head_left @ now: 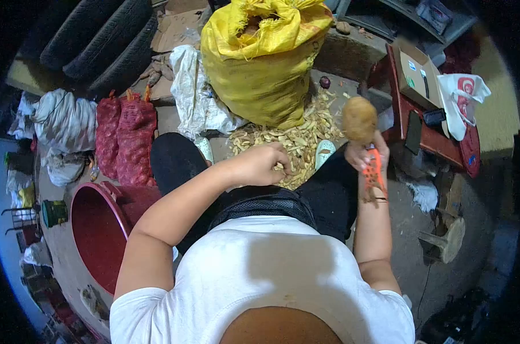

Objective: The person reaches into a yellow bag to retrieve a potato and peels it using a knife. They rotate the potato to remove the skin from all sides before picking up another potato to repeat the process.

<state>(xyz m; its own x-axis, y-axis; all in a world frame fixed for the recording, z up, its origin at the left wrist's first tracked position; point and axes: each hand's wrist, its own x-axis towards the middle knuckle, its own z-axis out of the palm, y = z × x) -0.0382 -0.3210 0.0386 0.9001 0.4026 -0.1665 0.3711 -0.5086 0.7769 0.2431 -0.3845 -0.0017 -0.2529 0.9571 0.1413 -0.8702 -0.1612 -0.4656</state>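
Observation:
My right hand [368,153] is raised at the right, its fingers closed round an orange peeler [374,166]. A large brown potato [360,119] sits at the fingertips of that hand; the exact grip on it is partly hidden. My left hand [266,164] hangs over my lap with its fingers curled in, and nothing shows in it. On the floor beyond the hands lies a wide spread of pale peelings [303,140]. A full yellow sack [260,69] stands behind them, its top torn open.
A red tub [99,235] lies tipped at my left, near red mesh sacks [125,135] and a white sack [65,120]. Tyres [94,46] lean at the back left. On the right, a red table [435,143] bears a cardboard box [415,74] and a phone [413,132].

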